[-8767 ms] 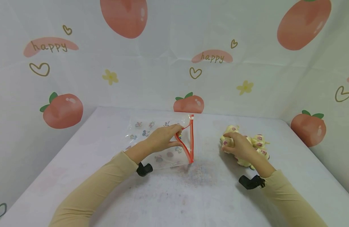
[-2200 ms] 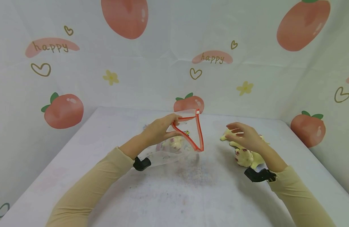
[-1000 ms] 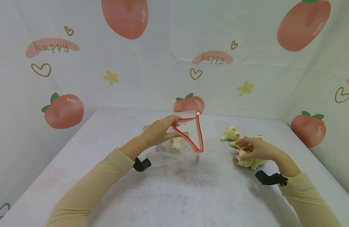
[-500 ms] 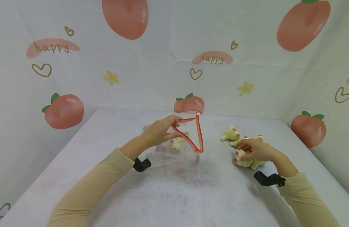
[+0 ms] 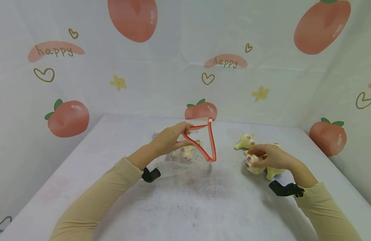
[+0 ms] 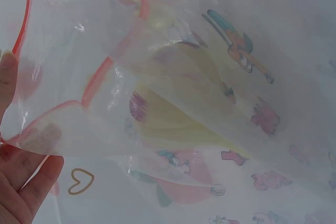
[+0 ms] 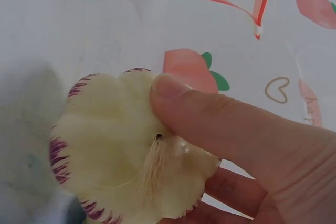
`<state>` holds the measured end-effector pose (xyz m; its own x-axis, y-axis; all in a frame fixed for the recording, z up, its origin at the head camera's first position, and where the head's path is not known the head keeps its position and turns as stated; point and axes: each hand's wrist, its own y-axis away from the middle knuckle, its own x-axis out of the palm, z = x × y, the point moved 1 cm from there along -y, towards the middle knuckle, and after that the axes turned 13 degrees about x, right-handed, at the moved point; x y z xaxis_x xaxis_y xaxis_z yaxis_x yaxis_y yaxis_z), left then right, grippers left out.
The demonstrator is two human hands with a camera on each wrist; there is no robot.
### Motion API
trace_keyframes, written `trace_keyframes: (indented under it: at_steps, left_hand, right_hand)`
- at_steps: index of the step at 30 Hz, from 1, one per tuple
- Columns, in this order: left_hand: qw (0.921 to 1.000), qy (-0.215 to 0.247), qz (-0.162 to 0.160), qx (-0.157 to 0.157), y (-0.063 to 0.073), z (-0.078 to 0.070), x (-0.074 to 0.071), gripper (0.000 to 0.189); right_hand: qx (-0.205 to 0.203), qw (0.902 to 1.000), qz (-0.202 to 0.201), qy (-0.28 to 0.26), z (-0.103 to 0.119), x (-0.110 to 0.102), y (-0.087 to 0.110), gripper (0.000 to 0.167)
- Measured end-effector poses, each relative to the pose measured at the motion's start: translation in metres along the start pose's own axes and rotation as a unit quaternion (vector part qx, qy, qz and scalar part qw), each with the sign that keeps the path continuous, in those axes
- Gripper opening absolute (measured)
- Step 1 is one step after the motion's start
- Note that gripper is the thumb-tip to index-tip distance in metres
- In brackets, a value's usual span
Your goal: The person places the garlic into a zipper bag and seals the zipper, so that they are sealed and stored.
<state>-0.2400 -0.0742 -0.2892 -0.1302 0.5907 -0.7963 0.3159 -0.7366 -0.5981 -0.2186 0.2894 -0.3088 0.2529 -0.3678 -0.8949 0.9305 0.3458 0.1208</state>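
My left hand point(image 5: 170, 139) pinches the red zip rim of a clear printed zip bag point(image 5: 213, 144), thumb and fingers spreading its mouth towards the right. Through the plastic, garlic bulbs point(image 6: 173, 119) show in the left wrist view, purple-streaked and pale yellow. On the right, my right hand point(image 5: 274, 156) grips another garlic bulb point(image 7: 110, 135) between thumb and fingers, its root tuft facing the wrist camera. Beside that hand lie more bulbs: one point(image 5: 245, 141) behind it and another point(image 5: 273, 172) under the palm. Part of the pile is hidden by the hand.
A white, faintly stained cloth point(image 5: 185, 207) covers the table. Behind and at the sides hangs a white backdrop point(image 5: 161, 87) printed with red fruit, hearts and flowers. A black wrist mount point(image 5: 283, 188) sticks out below the right hand.
Earlier the bag lay flat with no bulbs visible inside; now its mouth is lifted wide with garlic within. The pile is smaller. Just now the right hand's bulb has shifted slightly left.
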Motion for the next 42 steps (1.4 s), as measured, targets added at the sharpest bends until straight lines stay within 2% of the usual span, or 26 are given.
trace_keyframes:
  at_steps: [13, 21, 42]
  left_hand:
    - [1.0000, -0.002, -0.002, 0.003, 0.001, 0.001, 0.000, 0.042]
    - [1.0000, 0.001, 0.004, -0.006, 0.000, 0.000, 0.000, 0.042]
    - [1.0000, -0.005, 0.003, -0.005, 0.001, 0.000, 0.000, 0.041]
  right_hand:
    - [-0.045, 0.9945, -0.092, -0.024, 0.014, -0.004, -0.004, 0.034]
    - [-0.033, 0.9917, -0.118, -0.037, 0.023, -0.005, -0.004, 0.036]
    - [-0.051, 0.9760, -0.191, -0.091, 0.040, -0.003, -0.009, 0.033]
